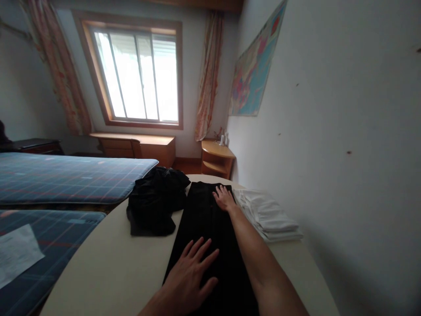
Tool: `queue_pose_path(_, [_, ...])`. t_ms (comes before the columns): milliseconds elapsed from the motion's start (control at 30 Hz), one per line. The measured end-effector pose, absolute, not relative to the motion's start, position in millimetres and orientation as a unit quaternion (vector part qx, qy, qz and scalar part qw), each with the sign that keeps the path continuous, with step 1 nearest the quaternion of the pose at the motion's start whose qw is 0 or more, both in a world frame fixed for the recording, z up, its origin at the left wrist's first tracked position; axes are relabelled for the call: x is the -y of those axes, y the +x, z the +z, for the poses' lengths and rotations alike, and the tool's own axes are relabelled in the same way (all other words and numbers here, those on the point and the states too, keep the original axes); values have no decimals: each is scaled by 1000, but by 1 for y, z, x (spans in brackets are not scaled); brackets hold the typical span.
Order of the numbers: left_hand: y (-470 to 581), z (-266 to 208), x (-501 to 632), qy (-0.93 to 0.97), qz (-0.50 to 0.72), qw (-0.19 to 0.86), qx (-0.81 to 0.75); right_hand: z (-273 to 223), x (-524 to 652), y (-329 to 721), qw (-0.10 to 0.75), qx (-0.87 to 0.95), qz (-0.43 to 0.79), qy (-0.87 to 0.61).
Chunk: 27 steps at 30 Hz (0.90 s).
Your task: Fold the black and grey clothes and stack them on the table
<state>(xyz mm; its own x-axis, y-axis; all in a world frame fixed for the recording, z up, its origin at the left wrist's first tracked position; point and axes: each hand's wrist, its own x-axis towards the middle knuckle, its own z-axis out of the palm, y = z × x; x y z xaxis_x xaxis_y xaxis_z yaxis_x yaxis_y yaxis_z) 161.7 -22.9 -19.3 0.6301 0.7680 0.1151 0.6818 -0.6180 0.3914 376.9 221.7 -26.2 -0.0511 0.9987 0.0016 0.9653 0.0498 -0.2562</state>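
Note:
A pair of black trousers (210,228), apparently folded lengthwise, lies flat along the table with the waist end away from me. My left hand (194,274) is over the near part, fingers spread and palm down. Farther out, my right hand (224,198) rests flat near the waist end, its fingers apart. Neither hand grips the cloth. Left of the trousers sits a crumpled heap of black clothing (158,199). Folded white clothes (265,213) are stacked to the right, beside my right forearm. The near end of the trousers runs out of view.
The round cream table (98,267) holds all the clothes. At left are two plaid mattresses (72,175), the nearer bearing a sheet of paper (19,252). A wall (345,109) borders the right side. Beyond stand a desk (154,142) and a corner shelf (217,151).

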Motion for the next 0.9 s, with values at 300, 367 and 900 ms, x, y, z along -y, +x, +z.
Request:
queue_pose_path(300, [163,-24,22,890,128,137,-415,-16,-146,365,59,751,112,-648])
queue_pose_path(367, [163,-24,21,894,121,128,-413,-12,-120,361,48,755,129,-641])
queue_pose_path(900, [175,-24,-13,901,91,128,-404,-19,-100,347,20,763,120,-635])
